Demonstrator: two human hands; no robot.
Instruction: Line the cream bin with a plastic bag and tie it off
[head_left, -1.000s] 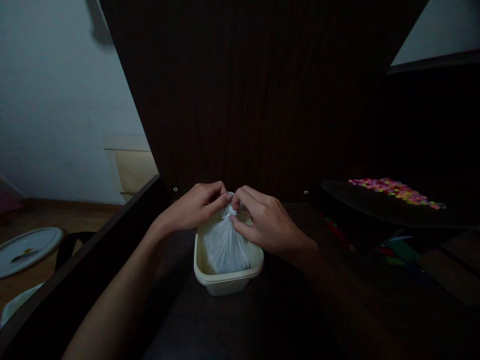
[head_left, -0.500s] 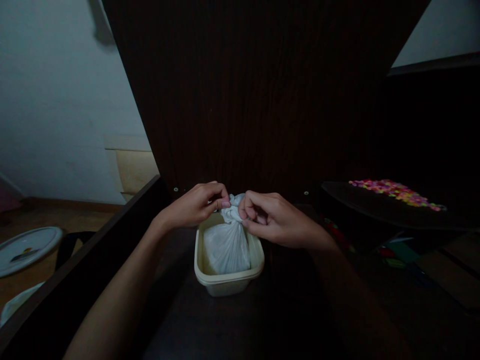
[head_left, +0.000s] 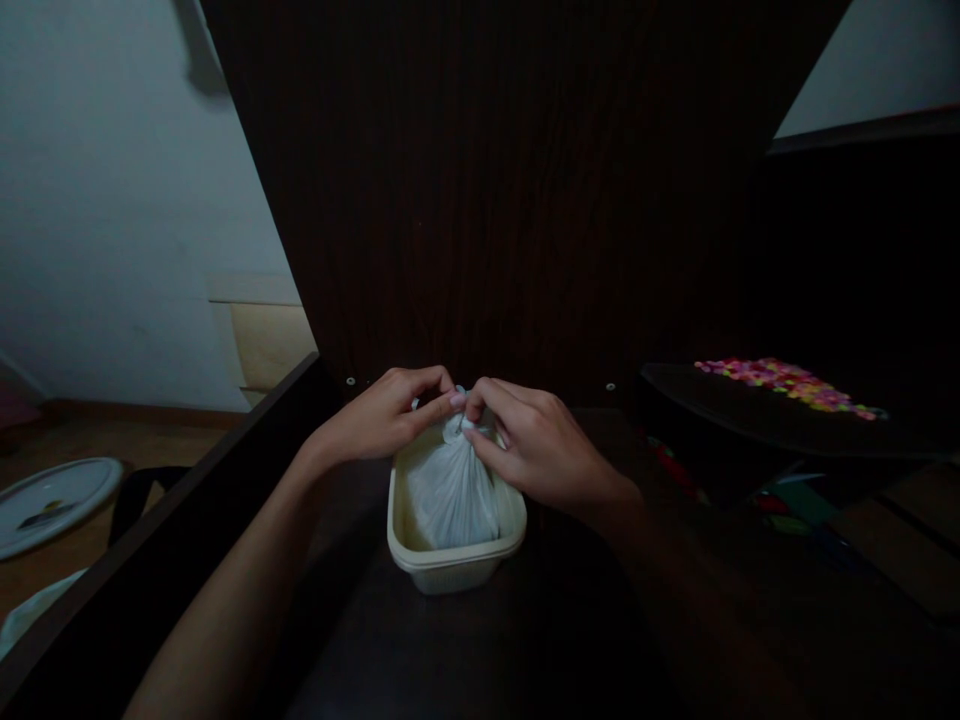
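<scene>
A white plastic bag (head_left: 454,495), full and drawn tight with radiating creases, sits inside a cream rectangular tub (head_left: 459,575). Its gathered neck is twisted or knotted above the tub. My left hand (head_left: 390,408) reaches in from the left, thumb and forefinger pinching the bag's neck. From the other side my right hand (head_left: 536,440) pinches the same neck, its fingers curled close to the left fingertips. What lies within the bag cannot be made out, and the fingertips partly cover the neck.
A dark wooden panel (head_left: 510,200) rises behind the tub, and a dark side rail (head_left: 187,510) runs along the left. Bright pink and yellow beads or flowers (head_left: 787,385) lie on a dark ledge at right. A round white lid-like thing (head_left: 56,505) is on the floor at left.
Both hands have come closer together at the neck, which now shows smaller and tighter. My right hand has shifted slightly left. The tub stands in the same place.
</scene>
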